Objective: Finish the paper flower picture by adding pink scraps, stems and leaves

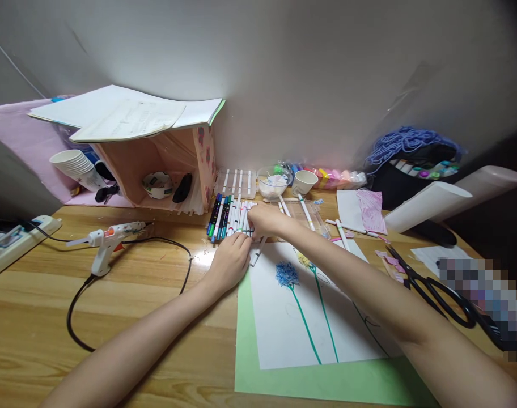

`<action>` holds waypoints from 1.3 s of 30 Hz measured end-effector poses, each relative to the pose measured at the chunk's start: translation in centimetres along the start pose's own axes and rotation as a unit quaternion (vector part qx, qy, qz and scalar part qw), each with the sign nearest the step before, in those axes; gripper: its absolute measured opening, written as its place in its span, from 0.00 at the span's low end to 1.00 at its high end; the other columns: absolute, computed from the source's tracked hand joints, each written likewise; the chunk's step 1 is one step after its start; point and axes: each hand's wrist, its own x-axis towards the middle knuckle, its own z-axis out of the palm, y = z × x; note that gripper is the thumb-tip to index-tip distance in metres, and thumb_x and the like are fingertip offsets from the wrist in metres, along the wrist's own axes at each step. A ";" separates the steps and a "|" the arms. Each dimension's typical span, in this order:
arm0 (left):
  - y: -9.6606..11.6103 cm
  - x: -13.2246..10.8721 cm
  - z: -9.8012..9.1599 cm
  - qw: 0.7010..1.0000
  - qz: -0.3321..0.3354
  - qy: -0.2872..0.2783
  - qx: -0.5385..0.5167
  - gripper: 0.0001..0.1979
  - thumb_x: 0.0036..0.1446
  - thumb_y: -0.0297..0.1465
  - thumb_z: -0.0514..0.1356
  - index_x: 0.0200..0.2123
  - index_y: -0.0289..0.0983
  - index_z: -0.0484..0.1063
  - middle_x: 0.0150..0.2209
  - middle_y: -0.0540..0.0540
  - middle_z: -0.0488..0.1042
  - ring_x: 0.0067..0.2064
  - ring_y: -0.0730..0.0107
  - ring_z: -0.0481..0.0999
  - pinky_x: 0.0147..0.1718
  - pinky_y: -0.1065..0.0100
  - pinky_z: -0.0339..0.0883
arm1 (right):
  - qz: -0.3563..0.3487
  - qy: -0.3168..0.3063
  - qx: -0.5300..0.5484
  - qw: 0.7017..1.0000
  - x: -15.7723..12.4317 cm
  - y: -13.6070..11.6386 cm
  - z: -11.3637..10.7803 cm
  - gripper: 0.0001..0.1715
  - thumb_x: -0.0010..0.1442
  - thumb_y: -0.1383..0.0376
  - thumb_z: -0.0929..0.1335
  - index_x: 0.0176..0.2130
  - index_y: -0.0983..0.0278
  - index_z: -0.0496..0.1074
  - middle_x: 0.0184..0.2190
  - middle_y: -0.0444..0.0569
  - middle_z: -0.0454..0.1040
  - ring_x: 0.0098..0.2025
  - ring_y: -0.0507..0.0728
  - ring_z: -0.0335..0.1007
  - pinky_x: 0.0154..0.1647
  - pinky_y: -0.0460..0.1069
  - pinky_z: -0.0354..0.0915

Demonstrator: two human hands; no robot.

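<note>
A row of markers, white and dark-barrelled, lies side by side on the wooden table in front of me. My left hand rests against the near ends of the row, its fingers laid over them. Right beside it, my right hand is curled down at the right end of the row, closed on a marker; its fingertips are mostly hidden. Under my right forearm is a white drawing sheet on green paper, with a blue textured flower, a yellow flower and green stems.
A glue gun with a black cord lies left, near a power strip. Behind stand a pink box, a glass bowl and a paper cup. Black scissors, paper scraps and blue yarn are on the right.
</note>
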 end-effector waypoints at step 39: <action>8.5 2.4 -3.3 0.779 -0.218 -0.146 -0.569 0.13 0.59 0.41 0.53 0.34 0.37 0.62 0.31 0.51 0.68 0.31 0.72 0.71 0.34 0.66 0.69 | 0.033 0.229 0.604 0.762 -16.7 1.3 7.1 0.13 0.54 0.63 0.70 0.38 0.63 0.64 0.31 0.45 0.74 0.33 0.52 0.71 0.35 0.47 0.65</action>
